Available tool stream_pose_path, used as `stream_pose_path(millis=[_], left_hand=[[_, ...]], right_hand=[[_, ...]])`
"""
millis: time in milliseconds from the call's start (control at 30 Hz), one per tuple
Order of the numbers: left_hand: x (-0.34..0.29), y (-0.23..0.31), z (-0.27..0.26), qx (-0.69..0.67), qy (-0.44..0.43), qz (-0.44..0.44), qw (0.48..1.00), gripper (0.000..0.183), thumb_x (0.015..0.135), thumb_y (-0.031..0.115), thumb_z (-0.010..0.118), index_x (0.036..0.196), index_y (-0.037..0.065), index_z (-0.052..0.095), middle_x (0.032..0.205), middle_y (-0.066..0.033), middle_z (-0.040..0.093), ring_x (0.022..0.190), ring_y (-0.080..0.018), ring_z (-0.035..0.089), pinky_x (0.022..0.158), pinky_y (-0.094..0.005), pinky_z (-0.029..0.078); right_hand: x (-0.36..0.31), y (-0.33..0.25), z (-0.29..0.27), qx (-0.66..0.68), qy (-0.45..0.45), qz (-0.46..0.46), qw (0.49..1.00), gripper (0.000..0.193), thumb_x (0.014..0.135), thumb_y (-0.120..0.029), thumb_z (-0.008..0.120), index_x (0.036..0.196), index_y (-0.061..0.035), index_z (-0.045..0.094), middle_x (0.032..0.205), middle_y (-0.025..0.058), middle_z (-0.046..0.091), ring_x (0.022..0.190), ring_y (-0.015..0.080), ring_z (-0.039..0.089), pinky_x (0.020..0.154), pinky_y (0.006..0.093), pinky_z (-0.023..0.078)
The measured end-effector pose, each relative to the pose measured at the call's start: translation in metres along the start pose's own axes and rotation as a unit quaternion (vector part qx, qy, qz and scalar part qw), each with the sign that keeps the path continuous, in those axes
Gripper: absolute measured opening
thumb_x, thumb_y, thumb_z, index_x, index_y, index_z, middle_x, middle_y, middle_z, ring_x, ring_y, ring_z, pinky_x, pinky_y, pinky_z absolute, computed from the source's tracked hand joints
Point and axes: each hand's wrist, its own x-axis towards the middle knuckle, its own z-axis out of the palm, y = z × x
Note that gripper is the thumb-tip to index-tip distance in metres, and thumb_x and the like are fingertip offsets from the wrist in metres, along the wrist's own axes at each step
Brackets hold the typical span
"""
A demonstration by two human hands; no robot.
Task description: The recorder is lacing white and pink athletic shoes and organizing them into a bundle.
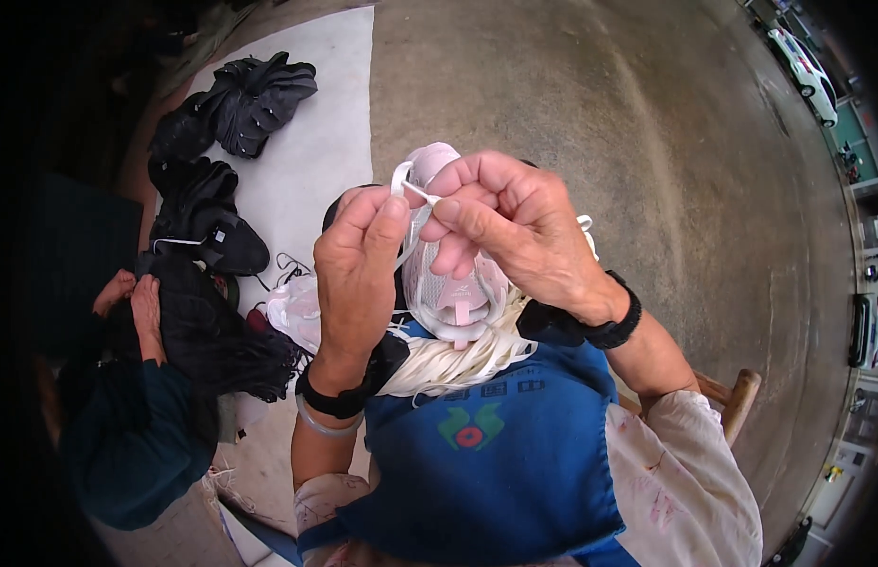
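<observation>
A white shoelace (399, 176) makes a small loop between my two hands. My left hand (361, 260) is closed, thumb and forefinger pinching the lace below that loop. Opposite it, my right hand (515, 225) pinches the stiff tip of the lace, which points at the loop. Beneath both hands a pink and white shoe upper (465, 295) rests on my lap, its heel end toward me. My fingers hide part of its middle. A thick bundle of loose white shoelaces (458, 367) lies across my blue apron (552, 444), under the shoe.
Another pink and white shoe upper (292, 307) sits to my left. Beyond it, stacks of black shoe uppers (259, 99) lie on a white sheet (340, 94). A co-worker's hands (137, 298) handle black pieces at the left. A wooden chair part (740, 406) sticks out at my right.
</observation>
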Motion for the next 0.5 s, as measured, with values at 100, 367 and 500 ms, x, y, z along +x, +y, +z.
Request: stream_pose_path(millis=[100,367,500], left_hand=[[-0.001,0.017,-0.001,0.043,-0.006,-0.021,0.999,0.022,0.095,0.016,0.053,0.097,-0.002,0.066,0.083,-0.0012,0.055,0.076,-0.006,0.048,0.065,-0.0211,0.037],[-0.007,0.009,0.001,0.02,-0.043,0.029,0.998,0.02,0.094,0.015,0.054,0.094,-0.002,0.065,0.074,-0.0029,0.057,0.071,-0.0088,0.05,0.065,-0.0236,0.039],[-0.006,0.007,0.003,0.103,-0.065,0.008,0.993,0.014,0.09,0.011,0.058,0.088,-0.003,0.061,0.077,-0.0109,0.059,0.072,-0.022,0.055,0.068,-0.031,0.043]], right_hand=[[0.003,0.004,-0.001,-0.012,0.043,0.018,0.999,0.019,0.095,-0.009,0.051,0.109,0.0046,0.054,0.085,0.0093,0.066,0.061,0.0105,0.063,0.054,0.0212,0.053],[0.006,0.008,0.001,-0.032,0.047,0.026,0.998,0.018,0.095,-0.014,0.052,0.1,0.0016,0.061,0.075,0.0019,0.062,0.054,0.0058,0.057,0.044,0.0183,0.044],[0.008,0.015,-0.002,-0.127,0.048,-0.026,0.99,0.021,0.093,-0.018,0.055,0.093,0.0004,0.064,0.073,0.0003,0.061,0.057,0.0048,0.052,0.049,0.0207,0.042]])
